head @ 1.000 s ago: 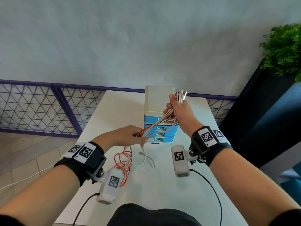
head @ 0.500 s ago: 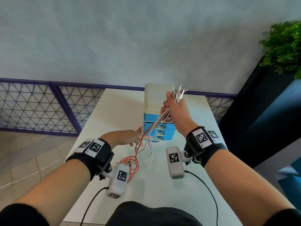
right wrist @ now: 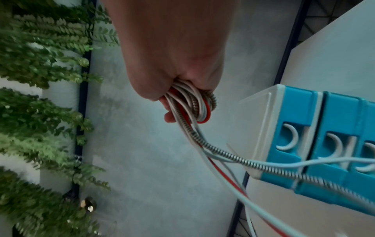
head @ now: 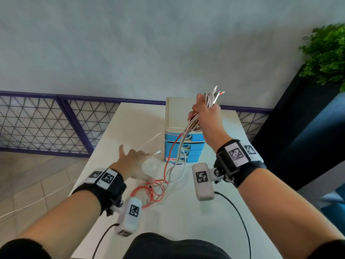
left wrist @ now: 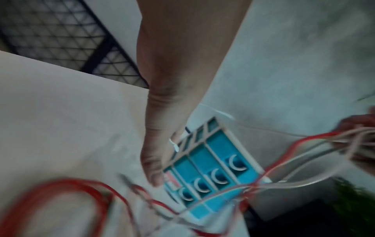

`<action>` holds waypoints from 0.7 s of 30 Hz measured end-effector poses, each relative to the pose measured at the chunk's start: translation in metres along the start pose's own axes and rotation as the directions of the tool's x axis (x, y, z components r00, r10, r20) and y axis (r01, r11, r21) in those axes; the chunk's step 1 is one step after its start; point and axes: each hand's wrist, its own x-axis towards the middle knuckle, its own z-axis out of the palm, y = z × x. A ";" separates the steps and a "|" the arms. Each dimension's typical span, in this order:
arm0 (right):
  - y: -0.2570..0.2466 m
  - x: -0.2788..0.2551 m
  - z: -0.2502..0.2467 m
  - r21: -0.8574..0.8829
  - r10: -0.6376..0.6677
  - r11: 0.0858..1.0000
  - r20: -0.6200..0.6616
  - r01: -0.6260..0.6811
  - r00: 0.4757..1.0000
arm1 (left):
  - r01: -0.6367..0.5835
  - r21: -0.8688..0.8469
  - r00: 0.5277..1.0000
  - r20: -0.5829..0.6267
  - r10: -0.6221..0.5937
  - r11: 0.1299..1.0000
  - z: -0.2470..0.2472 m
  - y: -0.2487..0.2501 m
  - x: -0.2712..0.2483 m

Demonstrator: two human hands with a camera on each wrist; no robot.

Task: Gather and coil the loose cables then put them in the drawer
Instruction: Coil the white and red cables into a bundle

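Note:
My right hand (head: 202,114) is raised above the drawer unit (head: 177,148) and grips a bundle of white, red and metal-wrapped cables (head: 209,98). Their ends stick up past the fist. In the right wrist view the cable bundle (right wrist: 190,104) loops out of the right hand (right wrist: 174,61). The strands hang down in front of the blue drawers to a tangle of red loops (head: 151,189) on the table. My left hand (head: 134,158) hovers palm down with fingers spread, left of the unit, by a loose white cable (head: 149,143). All the drawers (left wrist: 209,168) look closed.
The white table (head: 130,124) is narrow, with a purple mesh railing (head: 46,124) behind and to the left. A dark planter (head: 298,131) with a green plant (head: 326,53) stands close on the right. A white cord (head: 28,205) lies on the floor.
My left hand has come off the hanging strands and moved forward and left with its fingers spread. The right hand has lifted the bundle slightly higher.

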 end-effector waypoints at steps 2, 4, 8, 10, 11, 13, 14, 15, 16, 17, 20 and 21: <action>-0.007 0.006 -0.005 0.016 -0.011 1.000 -0.004 0.011 1.000 | -0.007 -0.044 0.999 -0.050 0.005 0.999 0.015 -0.011 -0.003; -0.007 0.008 -0.006 0.008 -0.005 1.000 0.005 0.005 1.000 | -0.043 -0.154 0.988 -0.153 0.020 0.987 0.023 -0.017 -0.002; -0.005 0.008 -0.003 0.063 0.021 0.998 0.000 -0.021 1.000 | -0.112 -0.162 0.992 -0.075 0.101 0.981 0.026 -0.020 0.002; -0.008 0.011 -0.005 0.061 0.014 0.998 0.001 -0.014 1.000 | -0.130 -0.108 0.991 -0.030 0.127 0.986 0.031 -0.028 0.003; -0.008 0.012 -0.007 0.048 0.011 0.999 0.005 -0.011 1.000 | -0.159 -0.116 0.987 -0.029 0.157 0.980 0.032 -0.029 0.001; -0.005 0.013 -0.008 0.014 0.017 1.000 0.014 -0.018 1.000 | -0.252 -0.179 0.968 -0.066 0.244 0.951 0.026 -0.024 -0.009; -0.001 0.012 -0.007 0.002 0.025 1.000 0.018 -0.025 1.000 | -0.299 -0.208 0.952 -0.123 0.279 0.931 0.020 -0.016 -0.016; 0.002 0.012 -0.006 -0.002 0.032 0.999 0.024 -0.032 0.999 | -0.345 -0.204 0.927 -0.226 0.299 0.916 0.013 -0.008 -0.023; 0.005 0.011 -0.006 0.003 0.037 0.999 0.033 -0.038 0.999 | -0.393 -0.168 0.870 -0.385 0.307 0.904 0.004 0.000 -0.030; 0.007 0.011 -0.005 0.008 0.043 0.999 0.044 -0.043 0.998 | -0.439 -0.128 0.784 -0.538 0.310 0.889 -0.003 0.006 -0.035; 0.012 0.009 -0.002 0.015 0.074 0.997 0.078 -0.076 0.994 | -0.558 -0.116 0.538 -0.804 0.252 0.822 -0.028 0.024 -0.045; 0.013 0.008 -0.001 0.030 0.086 0.996 0.093 -0.089 0.992 | -0.556 -0.139 0.512 -0.834 0.206 0.819 -0.037 0.029 -0.045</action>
